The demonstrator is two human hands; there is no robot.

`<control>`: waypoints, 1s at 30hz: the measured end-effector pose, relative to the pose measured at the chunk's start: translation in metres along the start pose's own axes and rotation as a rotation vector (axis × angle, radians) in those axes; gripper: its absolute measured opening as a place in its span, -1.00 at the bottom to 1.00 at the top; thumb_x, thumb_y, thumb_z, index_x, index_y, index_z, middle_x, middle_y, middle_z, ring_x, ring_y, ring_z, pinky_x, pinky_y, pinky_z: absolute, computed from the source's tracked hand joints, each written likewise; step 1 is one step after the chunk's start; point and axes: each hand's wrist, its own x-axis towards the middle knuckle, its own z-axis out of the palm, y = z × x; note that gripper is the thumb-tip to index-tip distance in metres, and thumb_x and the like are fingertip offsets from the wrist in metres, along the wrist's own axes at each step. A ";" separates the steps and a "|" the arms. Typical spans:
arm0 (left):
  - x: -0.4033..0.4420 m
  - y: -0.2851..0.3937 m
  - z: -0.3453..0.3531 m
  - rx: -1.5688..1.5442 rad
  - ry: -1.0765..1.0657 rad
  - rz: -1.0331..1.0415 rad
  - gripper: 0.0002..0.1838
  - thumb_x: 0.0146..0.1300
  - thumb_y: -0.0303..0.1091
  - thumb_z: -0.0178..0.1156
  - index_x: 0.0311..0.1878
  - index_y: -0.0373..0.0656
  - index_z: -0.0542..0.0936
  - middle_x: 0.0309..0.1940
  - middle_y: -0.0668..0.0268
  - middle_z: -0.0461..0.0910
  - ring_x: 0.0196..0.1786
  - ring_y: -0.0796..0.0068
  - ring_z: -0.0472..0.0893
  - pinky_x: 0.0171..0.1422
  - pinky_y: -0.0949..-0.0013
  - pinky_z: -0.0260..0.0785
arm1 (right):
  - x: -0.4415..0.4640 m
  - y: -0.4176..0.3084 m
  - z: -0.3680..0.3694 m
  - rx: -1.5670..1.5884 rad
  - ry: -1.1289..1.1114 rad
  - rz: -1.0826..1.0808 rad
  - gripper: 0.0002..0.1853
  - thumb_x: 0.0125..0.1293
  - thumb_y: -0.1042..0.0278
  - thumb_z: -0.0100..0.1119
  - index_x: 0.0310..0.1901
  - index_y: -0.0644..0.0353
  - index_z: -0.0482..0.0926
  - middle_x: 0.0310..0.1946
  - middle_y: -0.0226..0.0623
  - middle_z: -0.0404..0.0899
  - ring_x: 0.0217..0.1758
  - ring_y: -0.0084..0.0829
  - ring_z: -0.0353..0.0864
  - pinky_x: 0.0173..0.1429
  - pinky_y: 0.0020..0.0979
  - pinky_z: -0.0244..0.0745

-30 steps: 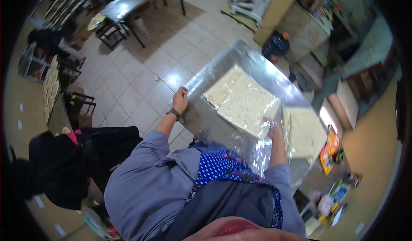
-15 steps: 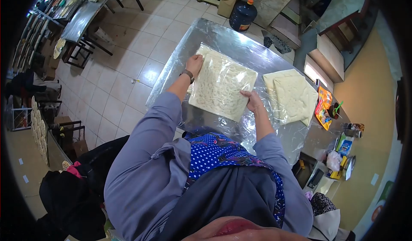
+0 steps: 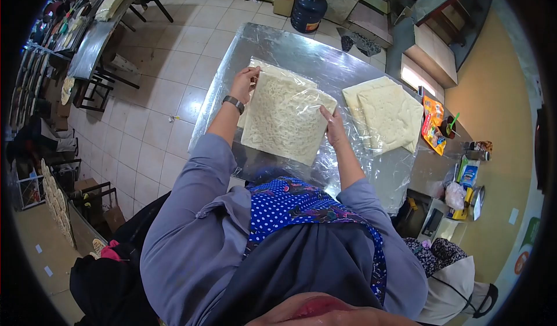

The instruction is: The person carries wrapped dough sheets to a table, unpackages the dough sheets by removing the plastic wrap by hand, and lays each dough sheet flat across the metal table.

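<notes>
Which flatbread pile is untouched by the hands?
The flatbread pile nearest the orange packet; the left hand and right hand both hold the other pile.

Sheets (image 3: 391, 117) on table (image 3: 284, 43), jug (image 3: 308, 13) behind

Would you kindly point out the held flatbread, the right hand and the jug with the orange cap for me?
Flatbread (image 3: 284, 114): head view, on the middle of its upper face.
Right hand (image 3: 335, 127): head view, on the back of the hand.
Jug (image 3: 307, 13): head view, on its dark body.
</notes>
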 end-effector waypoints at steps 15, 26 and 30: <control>0.023 -0.012 -0.053 0.044 0.432 0.445 -0.78 0.33 -0.26 0.20 -0.36 -0.20 0.55 -0.49 0.43 0.55 -0.49 0.70 0.40 -0.46 0.55 0.20 | 0.006 -0.027 0.008 -0.056 -0.027 -0.068 -0.45 0.24 0.35 0.30 0.23 0.20 0.33 -0.11 -0.30 0.63 -0.04 -0.48 0.58 0.01 -0.40 0.48; -0.137 -0.083 -0.126 0.772 0.440 0.294 -0.67 0.34 -0.11 0.14 -0.23 -0.25 0.58 -0.50 0.34 0.55 -0.45 0.48 0.53 -0.31 0.41 0.38 | -0.001 0.047 -0.006 -0.121 -0.044 0.608 -0.61 0.34 0.12 0.17 0.06 0.17 0.39 -0.08 -0.28 0.54 -0.23 -0.40 0.62 -0.12 -0.34 0.56; -0.150 -0.089 -0.125 0.343 0.332 0.000 -0.73 0.37 -0.17 0.12 -0.30 -0.19 0.60 -0.60 0.46 0.45 -0.59 0.71 0.38 -0.50 0.58 0.20 | -0.022 0.045 0.006 -0.069 -0.063 0.563 -0.64 0.36 0.13 0.14 0.04 0.19 0.41 -0.13 -0.30 0.57 -0.21 -0.40 0.65 -0.11 -0.36 0.59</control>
